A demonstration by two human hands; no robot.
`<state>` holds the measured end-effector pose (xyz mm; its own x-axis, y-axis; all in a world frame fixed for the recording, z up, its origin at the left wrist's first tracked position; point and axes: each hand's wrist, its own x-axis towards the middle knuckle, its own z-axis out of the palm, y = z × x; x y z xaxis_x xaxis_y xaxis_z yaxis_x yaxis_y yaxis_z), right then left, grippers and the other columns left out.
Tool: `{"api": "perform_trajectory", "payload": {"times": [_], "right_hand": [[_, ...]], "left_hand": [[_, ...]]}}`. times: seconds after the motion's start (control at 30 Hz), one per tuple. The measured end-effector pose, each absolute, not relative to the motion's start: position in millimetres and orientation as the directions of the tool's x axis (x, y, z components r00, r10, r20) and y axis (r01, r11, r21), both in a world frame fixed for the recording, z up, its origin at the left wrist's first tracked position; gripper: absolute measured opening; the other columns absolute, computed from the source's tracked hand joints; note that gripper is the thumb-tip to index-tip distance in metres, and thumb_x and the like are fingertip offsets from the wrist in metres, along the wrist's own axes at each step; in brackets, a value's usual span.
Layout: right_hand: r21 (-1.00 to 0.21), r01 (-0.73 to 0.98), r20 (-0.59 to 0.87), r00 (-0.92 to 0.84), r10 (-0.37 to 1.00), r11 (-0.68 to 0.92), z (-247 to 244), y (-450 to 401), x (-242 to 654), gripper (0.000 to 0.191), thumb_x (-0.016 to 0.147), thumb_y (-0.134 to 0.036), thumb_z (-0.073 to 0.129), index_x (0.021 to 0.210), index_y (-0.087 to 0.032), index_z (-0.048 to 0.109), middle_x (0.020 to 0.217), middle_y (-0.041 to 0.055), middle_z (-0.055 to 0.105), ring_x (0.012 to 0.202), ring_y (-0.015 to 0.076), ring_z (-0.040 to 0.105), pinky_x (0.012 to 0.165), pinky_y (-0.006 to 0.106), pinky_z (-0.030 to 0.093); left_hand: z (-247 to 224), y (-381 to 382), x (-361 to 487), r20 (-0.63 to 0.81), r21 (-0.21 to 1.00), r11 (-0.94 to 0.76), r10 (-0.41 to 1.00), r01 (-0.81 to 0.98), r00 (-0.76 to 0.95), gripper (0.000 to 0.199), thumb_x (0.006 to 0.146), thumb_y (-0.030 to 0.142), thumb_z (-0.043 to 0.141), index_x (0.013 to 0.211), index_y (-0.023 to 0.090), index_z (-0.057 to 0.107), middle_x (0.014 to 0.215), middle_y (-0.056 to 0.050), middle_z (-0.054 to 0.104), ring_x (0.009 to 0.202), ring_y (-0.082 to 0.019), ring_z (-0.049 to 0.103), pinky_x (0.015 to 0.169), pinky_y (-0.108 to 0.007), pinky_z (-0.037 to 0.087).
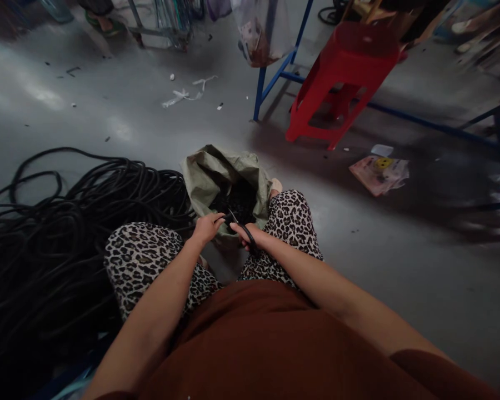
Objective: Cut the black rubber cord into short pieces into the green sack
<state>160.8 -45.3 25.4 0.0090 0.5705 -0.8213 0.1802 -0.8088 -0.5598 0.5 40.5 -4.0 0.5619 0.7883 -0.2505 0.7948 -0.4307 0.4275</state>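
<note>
My right hand (246, 233) is closed around the black handles of a pair of scissors (250, 240), whose blades point up and left toward my other hand. In a pinch, my left hand (209, 226) grips a small dark piece (227, 217) by the blade tips; its exact kind is too small to make out. Both hands are over the near edge of an open green woven sack (200, 180) standing between my knees. Inside the sack lies a heap of small black pieces (239, 200).
A large tangle of black rubber-like tubing (87, 205) covers the floor at left. A red plastic stool (345, 72) stands ahead right beside a blue metal frame (260, 94). Plastic packets (379, 173) and white scraps (183, 95) lie on the grey floor.
</note>
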Motion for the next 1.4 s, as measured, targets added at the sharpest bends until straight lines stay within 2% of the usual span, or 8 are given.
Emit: {"api": "perform_trajectory", "payload": {"times": [0.23, 0.4, 0.77, 1.13, 1.4], "right_hand": [[-0.554, 0.173, -0.825, 0.014, 0.565, -0.814, 18.3, -46.7, 158.4, 0.053, 0.08, -0.063, 0.046, 0.071, -0.012, 0.056, 0.037, -0.0026, 0.045, 0.025, 0.0098, 0.042, 0.027, 0.02, 0.037], [-0.525, 0.204, -0.839, 0.041, 0.543, -0.826, 11.8, -46.7, 158.6, 0.051, 0.077, -0.062, 0.051, 0.068, -0.012, 0.056, 0.038, -0.0023, 0.045, 0.026, 0.0086, 0.04, 0.028, 0.019, 0.036], [-0.494, 0.301, -0.838, 0.084, 0.539, -0.815, 26.7, -46.4, 158.5, 0.049, 0.074, -0.06, 0.056, 0.067, -0.012, 0.058, 0.037, -0.0017, 0.043, 0.026, 0.0105, 0.04, 0.029, 0.021, 0.033], [-0.489, 0.337, -0.832, 0.097, 0.547, -0.804, 23.1, -48.7, 160.0, 0.049, 0.072, -0.061, 0.058, 0.064, -0.013, 0.057, 0.037, -0.001, 0.044, 0.028, 0.0113, 0.042, 0.029, 0.021, 0.034], [-0.487, 0.225, -0.848, 0.11, 0.519, -0.844, 18.7, -47.3, 163.9, 0.053, 0.07, -0.066, 0.056, 0.069, -0.013, 0.057, 0.038, -0.0007, 0.047, 0.028, 0.0115, 0.044, 0.03, 0.021, 0.037]], "left_hand": [[-5.9, 37.9, 3.4, -0.343, 0.41, -0.409, 0.759, 0.815, 0.554, 0.036, 0.085, 0.041, 0.043, 0.111, 0.025, 0.062, 0.11, -0.004, 0.065, 0.102, -0.018, 0.058, 0.086, -0.028, 0.043], [-9.9, 37.9, 3.5, -0.379, 0.42, -0.386, 0.747, 0.821, 0.546, 0.035, 0.085, 0.042, 0.043, 0.109, 0.027, 0.062, 0.11, -0.002, 0.065, 0.102, -0.018, 0.058, 0.087, -0.027, 0.042], [-19.1, 38.6, -0.8, -0.434, 0.442, -0.345, 0.726, 0.828, 0.534, 0.03, 0.082, 0.041, 0.047, 0.104, 0.031, 0.065, 0.106, 0.0, 0.067, 0.099, -0.018, 0.059, 0.084, -0.027, 0.044], [-21.0, 39.9, -2.8, -0.457, 0.382, -0.341, 0.738, 0.859, 0.496, 0.031, 0.082, 0.042, 0.046, 0.106, 0.032, 0.064, 0.107, -0.001, 0.066, 0.097, -0.018, 0.06, 0.081, -0.027, 0.045], [-16.8, 40.3, -3.5, -0.388, 0.379, -0.318, 0.798, 0.869, 0.461, 0.034, 0.082, 0.043, 0.047, 0.109, 0.029, 0.063, 0.11, -0.002, 0.065, 0.099, -0.019, 0.059, 0.082, -0.028, 0.045]]}}
